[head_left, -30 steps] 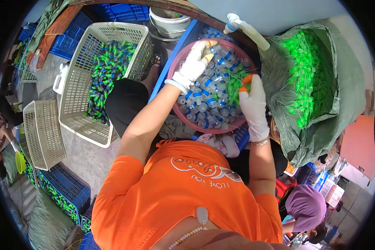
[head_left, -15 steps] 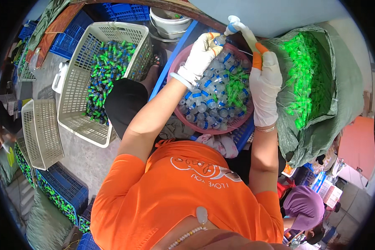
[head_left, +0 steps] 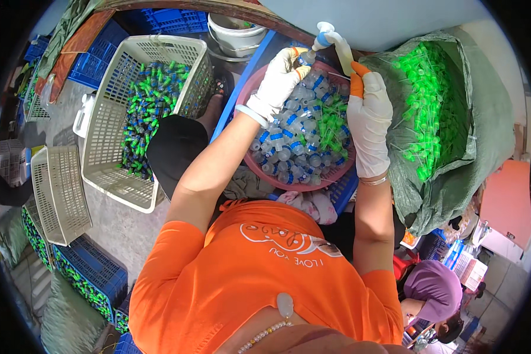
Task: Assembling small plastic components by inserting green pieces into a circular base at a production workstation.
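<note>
My left hand, in a white glove with orange fingertips, pinches a small clear bottle with a blue band, held up beneath a white-and-blue nozzle. From that nozzle a bent white tube curves toward my right hand, gloved the same way. My right orange fingertips are closed at the tube's lower end; the exact grip is partly hidden. Under both hands sits a pink basin full of clear bottles with blue bands. Green caps with thin stems lie among them.
A white crate at the left holds green-and-blue filled bottles. To the right, a green woven sack brims with green stemmed caps. A white bucket stands behind. Another person in purple is at lower right.
Both hands and the surroundings sit slightly further left in the picture. My hands keep nearly the same pose around the bottle and tube.
</note>
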Demonstrator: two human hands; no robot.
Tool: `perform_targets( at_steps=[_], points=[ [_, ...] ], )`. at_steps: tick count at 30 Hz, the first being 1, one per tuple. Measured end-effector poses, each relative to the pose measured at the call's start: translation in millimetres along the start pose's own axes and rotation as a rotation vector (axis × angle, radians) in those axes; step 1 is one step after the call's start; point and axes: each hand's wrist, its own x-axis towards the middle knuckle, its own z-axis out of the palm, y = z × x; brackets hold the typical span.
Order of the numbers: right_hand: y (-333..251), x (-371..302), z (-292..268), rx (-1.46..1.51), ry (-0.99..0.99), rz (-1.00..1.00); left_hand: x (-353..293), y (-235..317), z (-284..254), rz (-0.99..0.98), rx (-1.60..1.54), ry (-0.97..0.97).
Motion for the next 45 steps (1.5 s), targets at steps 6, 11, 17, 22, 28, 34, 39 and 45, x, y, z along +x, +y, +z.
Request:
perform_targets(
  at_steps=[6, 11, 17, 22, 28, 34, 39, 45],
  points=[
    [0.6, -1.1, 0.4, 0.004, -0.001, 0.003, -1.6, 7.3, 4.3, 0.01, -0.013, 0.018],
    [-1.8, -2.4, -3.8, -0.001, -0.055, 0.048, -2.3, 7.9, 4.7, -0.003, 0.002, 0.009],
    [-10.9, -1.1, -10.4, 0.011, 0.002, 0.015, -7.8, -3.5, -6.4, -0.009, 0.144, -0.015],
    [-16.4, -16.0, -5.6, 0.023, -0.073, 0.004, -36.8, 5.8, -7.0, -0.028, 0.196, -0.128],
    [-17.8, -38.1, -1.6, 0.096, -0.258, 0.028, -67.4, 41.3, 15.4, -0.281, 0.017, -0.361],
    [-18.8, -50.0, 5.6, 0.458, -0.319, 0.393, -85.9, 35.3, 32.4, -0.133, 0.199, -0.295],
    [-2.8, -62.7, 12.3, 1.045, -0.372, 1.123, -88.3, 31.3, 28.0, 0.235, 0.582, -0.271],
    [-11.2, -67.4, -11.3, 0.691, -0.586, 0.661, -89.5, 35.7, 10.5, -0.02, 0.455, -0.375]
  ],
)
